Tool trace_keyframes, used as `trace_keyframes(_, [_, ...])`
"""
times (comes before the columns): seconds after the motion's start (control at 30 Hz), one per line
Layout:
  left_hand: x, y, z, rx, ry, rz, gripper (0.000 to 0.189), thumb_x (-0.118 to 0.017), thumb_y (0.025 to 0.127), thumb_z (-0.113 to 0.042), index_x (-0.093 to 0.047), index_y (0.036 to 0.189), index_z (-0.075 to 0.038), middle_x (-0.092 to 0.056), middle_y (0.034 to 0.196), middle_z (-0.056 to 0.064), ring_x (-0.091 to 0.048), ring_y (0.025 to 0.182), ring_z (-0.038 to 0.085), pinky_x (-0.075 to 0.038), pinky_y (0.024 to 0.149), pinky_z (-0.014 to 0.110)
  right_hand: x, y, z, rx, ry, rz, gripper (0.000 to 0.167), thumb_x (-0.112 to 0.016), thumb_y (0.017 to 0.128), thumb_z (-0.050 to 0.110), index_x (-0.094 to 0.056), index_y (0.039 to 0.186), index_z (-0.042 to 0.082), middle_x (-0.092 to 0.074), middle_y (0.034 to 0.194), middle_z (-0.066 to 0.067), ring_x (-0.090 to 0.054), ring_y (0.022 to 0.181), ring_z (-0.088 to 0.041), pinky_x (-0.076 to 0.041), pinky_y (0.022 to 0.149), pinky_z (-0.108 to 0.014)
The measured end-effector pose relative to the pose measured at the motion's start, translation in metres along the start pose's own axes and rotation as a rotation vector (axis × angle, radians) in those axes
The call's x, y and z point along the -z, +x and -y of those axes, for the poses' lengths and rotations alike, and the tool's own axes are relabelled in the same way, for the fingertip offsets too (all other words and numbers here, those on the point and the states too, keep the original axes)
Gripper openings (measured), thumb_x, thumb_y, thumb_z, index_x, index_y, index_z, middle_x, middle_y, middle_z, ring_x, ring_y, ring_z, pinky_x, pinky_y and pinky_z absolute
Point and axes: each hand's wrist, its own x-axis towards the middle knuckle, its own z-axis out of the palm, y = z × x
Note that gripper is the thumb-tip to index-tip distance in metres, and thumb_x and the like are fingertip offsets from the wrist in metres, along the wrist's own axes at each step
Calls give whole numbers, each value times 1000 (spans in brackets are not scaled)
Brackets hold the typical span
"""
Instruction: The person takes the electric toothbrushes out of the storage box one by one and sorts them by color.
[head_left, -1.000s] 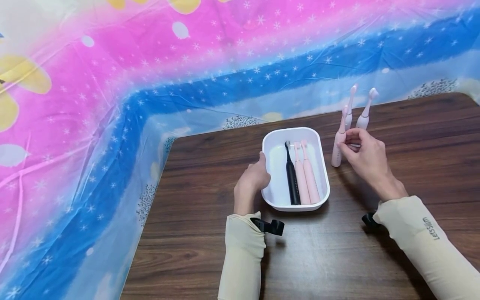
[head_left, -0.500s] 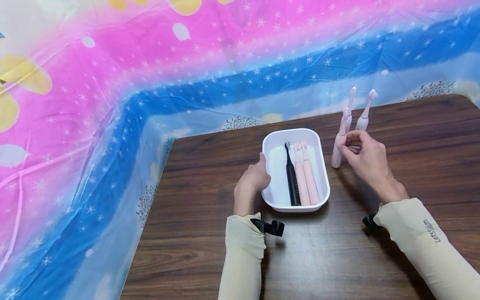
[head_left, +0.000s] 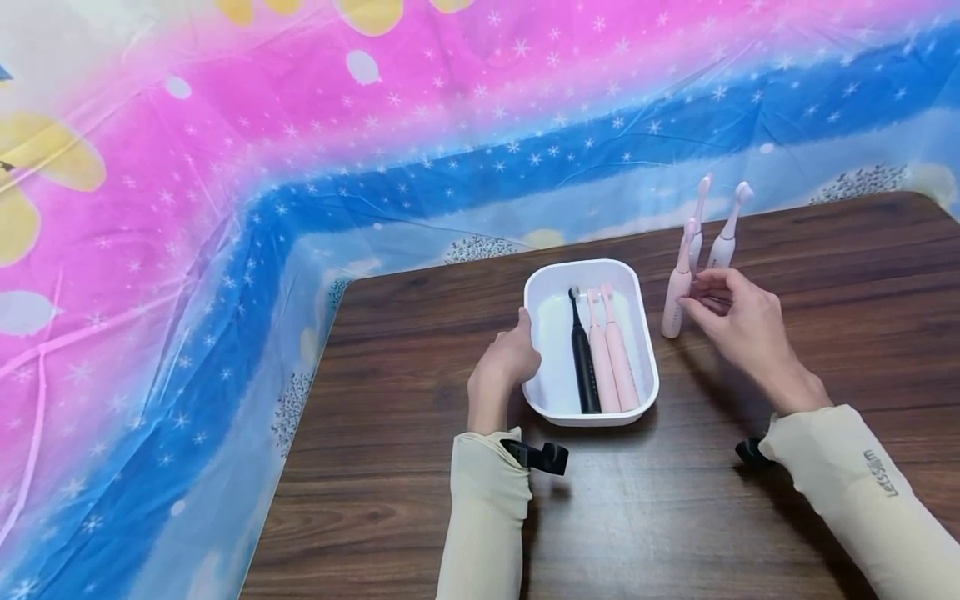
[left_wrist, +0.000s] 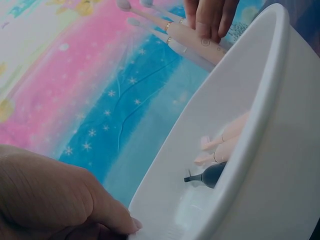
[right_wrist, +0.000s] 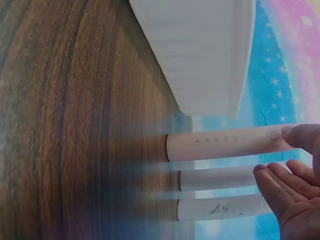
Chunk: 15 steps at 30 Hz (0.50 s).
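At the left side of a white plastic box, my left hand grips the wall, thumb at the rim. Inside lie a black electric toothbrush and two pink ones, side by side. Right of the box a pink electric toothbrush stands upright on its base. My right hand is beside it. In the right wrist view the thumb is at the handle near its button, while the other fingers are spread off it. Behind stand two white-handled electric toothbrushes, partly hidden.
The brown wooden table carries everything. Its far edge meets a pink and blue patterned cloth that hangs behind and at the left. The upright toothbrushes stand close together near the far edge.
My right hand has shifted slightly right and toward me, and its fingers have loosened from the pink toothbrush, which stays upright. The left hand and the box hold still.
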Motion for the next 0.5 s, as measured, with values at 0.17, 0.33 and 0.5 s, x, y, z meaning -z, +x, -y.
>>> trace_keyframes(0.17, [-1, 0, 0, 5, -4, 1, 67, -37, 99, -12, -2, 156, -18, -31, 155, 13, -46, 126, 24, -43, 89, 38, 11, -5, 3, -15, 10, 58, 36, -70, 87, 11, -58, 118, -3, -66, 109, -23, -66, 93, -10, -38, 74, 3])
trace_keyframes(0.33, [-1, 1, -1, 7, 1, -1, 67, -38, 99, -13, -3, 156, -18, -33, 154, 13, -49, 121, 24, -44, 89, 38, 20, -10, 8, -1, 33, 58, 35, -69, 87, 10, -59, 118, -4, -66, 110, -22, -48, 84, 24, -39, 74, 2])
trace_keyframes(0.5, [-1, 1, -2, 12, -1, 1, 67, -38, 99, -12, -3, 156, -18, -33, 154, 13, -50, 120, 24, -44, 87, 37, 26, -19, 17, 12, 48, 47, 32, -71, 85, 9, -62, 114, -3, -68, 107, -21, -50, 83, 26, -40, 73, 2])
